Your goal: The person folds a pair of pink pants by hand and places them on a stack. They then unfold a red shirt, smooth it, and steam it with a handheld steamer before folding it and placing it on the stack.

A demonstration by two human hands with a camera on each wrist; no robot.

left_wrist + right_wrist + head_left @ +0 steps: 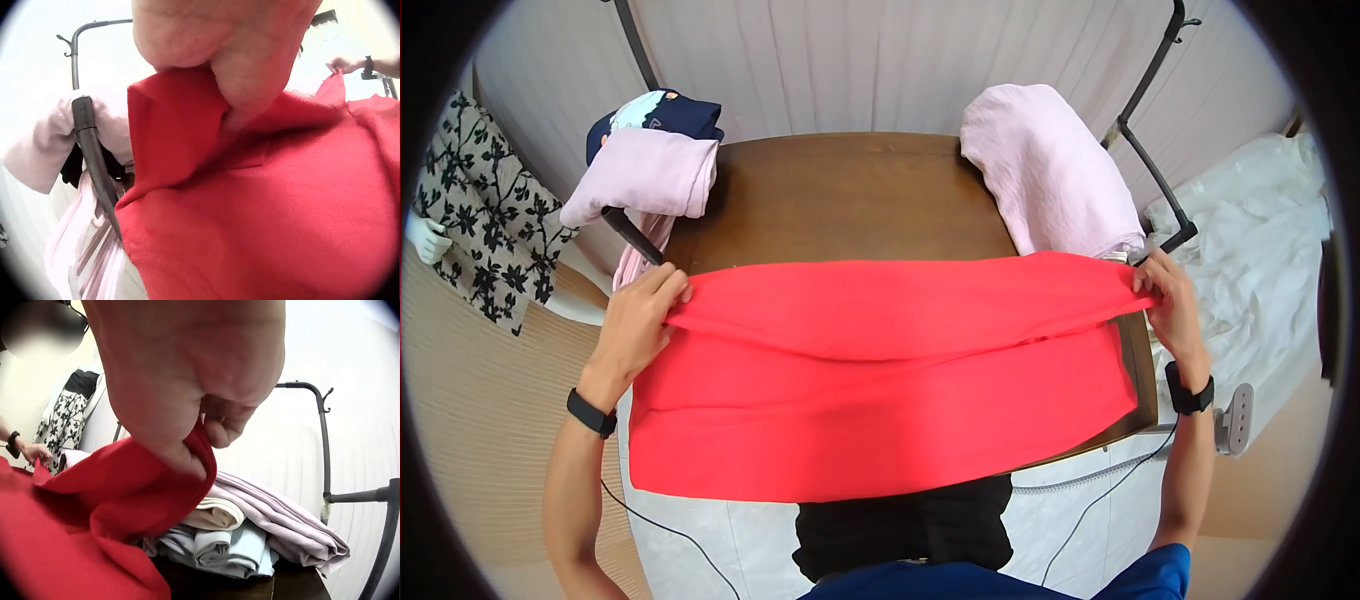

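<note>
A wide red cloth (870, 380) stretches between both hands over the near half of a brown wooden table, its lower part hanging past the front edge. At its far left corner the left hand (638, 318) pinches the fabric between thumb and fingers. The right hand (1170, 300) grips the far right corner the same way. A fold runs across the cloth, sagging in the middle between the hands. In the right wrist view, the right thumb and fingers (209, 440) hold a gathered edge of the red cloth (125, 506).
The brown table (850, 200) shows behind the cloth. Folded pink cloth (645, 175) and a navy garment (685, 115) lie at its left; a pink cloth (1045, 165) covers stacked folded fabric (234, 547) at its right. Black metal rails (1155, 175) flank it. White fabric (1240, 270) hangs right.
</note>
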